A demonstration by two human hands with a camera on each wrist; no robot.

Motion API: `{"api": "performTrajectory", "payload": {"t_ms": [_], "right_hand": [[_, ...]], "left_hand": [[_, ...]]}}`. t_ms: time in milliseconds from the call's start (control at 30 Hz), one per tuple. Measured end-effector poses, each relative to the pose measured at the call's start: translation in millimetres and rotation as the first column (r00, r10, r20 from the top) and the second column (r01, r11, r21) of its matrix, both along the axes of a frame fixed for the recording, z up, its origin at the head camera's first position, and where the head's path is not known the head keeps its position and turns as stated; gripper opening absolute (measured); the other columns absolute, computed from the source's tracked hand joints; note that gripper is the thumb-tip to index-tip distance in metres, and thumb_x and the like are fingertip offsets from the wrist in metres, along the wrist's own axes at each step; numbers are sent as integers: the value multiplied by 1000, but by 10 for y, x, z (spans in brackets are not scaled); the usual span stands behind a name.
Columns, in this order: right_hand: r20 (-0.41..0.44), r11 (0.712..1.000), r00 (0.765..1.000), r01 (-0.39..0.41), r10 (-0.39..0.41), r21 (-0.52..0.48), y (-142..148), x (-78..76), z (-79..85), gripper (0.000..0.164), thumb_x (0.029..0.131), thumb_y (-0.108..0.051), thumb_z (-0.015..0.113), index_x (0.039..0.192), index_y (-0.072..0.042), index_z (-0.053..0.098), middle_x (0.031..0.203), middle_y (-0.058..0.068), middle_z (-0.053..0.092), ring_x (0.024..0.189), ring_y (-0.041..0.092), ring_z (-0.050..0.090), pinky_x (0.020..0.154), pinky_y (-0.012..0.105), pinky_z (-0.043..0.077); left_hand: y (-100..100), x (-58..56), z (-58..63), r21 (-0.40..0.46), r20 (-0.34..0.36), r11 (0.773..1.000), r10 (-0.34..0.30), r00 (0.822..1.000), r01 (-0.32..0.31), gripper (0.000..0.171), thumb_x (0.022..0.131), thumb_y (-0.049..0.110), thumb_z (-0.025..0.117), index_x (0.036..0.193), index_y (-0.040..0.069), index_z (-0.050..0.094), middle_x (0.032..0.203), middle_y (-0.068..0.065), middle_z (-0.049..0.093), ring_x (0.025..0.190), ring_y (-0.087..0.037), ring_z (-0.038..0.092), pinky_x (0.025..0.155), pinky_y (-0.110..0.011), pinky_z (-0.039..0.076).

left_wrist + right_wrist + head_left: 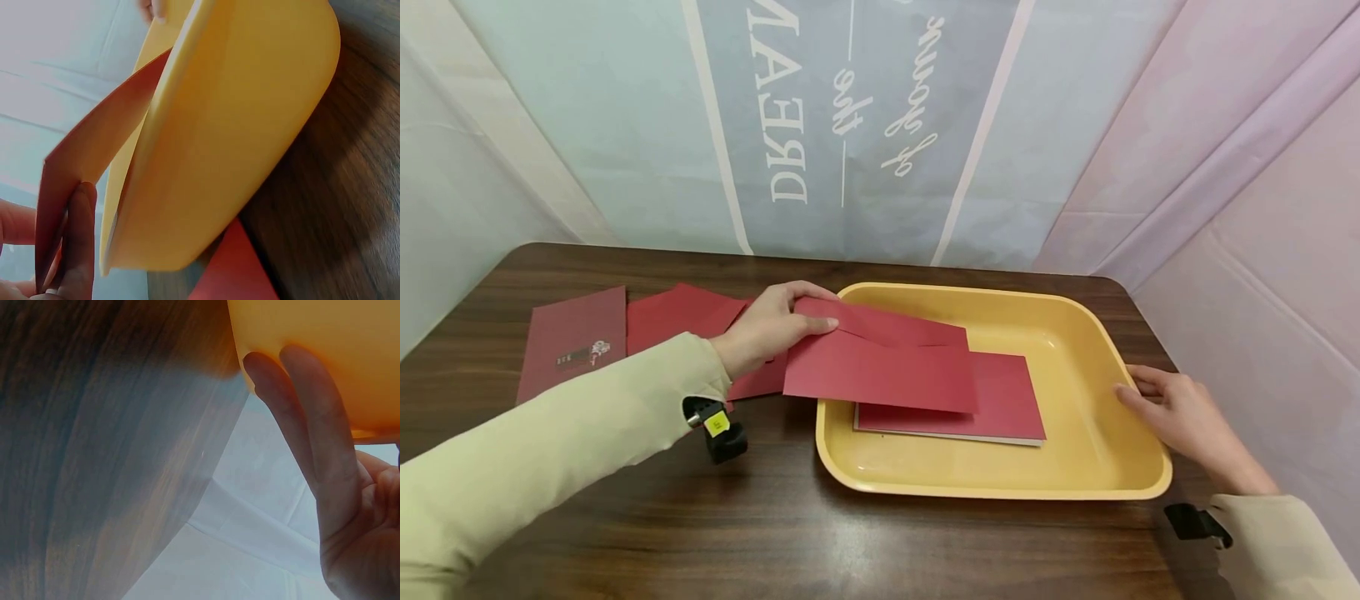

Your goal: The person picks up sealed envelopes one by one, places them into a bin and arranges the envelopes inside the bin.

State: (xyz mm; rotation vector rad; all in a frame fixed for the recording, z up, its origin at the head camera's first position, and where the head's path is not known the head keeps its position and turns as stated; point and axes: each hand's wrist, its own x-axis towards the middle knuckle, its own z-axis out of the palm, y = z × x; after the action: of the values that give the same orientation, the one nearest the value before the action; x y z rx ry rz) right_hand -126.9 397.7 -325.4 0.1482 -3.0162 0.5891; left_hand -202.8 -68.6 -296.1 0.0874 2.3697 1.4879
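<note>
My left hand pinches a red envelope by its left end, thumb on top. In the left wrist view, the fingers lie on both sides of this envelope. It reaches over the left rim of a yellow plastic tub. Inside the tub, partly covered by the held envelope, lies another flat red piece with a pale edge beneath it. My right hand grips the tub's right rim, thumb inside; in the right wrist view its fingers press the outer wall.
Left of the tub, several red paper pieces overlap on the dark wooden table. One is a darker red card with a white print; beside it lies a brighter red envelope. A printed cloth hangs behind the table.
</note>
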Motion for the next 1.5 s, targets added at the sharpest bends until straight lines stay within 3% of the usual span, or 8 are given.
{"api": "performTrajectory", "payload": {"t_ms": [300,567,900,1133,1500], "right_hand": [[-1,1000,1000,-2,2,6,1,-6,1,44,91,-19,63,118,15,58,97,31,67,67,-14,56,57,10,43],[-15,1000,1000,-10,10,-8,5,-4,-4,42,91,-18,64,117,13,60,96,31,68,68,-18,51,57,8,42],[-22,1000,1000,-15,15,-8,6,-11,-1,40,90,-18,64,116,13,60,96,30,68,68,-19,50,57,7,41],[-25,1000,1000,-19,19,-4,10,-14,-6,40,90,-18,64,116,13,60,95,30,68,68,-19,50,57,7,41],[-26,1000,1000,-8,8,-2,4,-4,-13,40,90,-18,65,115,12,61,93,29,69,67,-19,49,57,8,41]], "left_hand": [[206,19,-19,20,12,999,-46,999,45,37,90,16,65,125,12,56,125,-10,55,98,-24,60,83,-33,50],[376,30,4,48,21,997,-61,998,60,36,89,14,65,124,10,57,122,-11,57,94,-24,63,81,-33,52],[593,23,-19,54,20,997,-51,998,50,34,88,16,67,121,12,58,123,-8,55,104,-24,57,89,-37,47],[688,25,-51,70,43,996,-62,997,59,33,89,14,67,121,11,60,119,-8,59,96,-23,60,88,-35,47],[784,27,-99,32,-2,996,-88,996,88,31,87,12,68,118,8,65,119,-7,60,104,-22,56,96,-35,42]]}}
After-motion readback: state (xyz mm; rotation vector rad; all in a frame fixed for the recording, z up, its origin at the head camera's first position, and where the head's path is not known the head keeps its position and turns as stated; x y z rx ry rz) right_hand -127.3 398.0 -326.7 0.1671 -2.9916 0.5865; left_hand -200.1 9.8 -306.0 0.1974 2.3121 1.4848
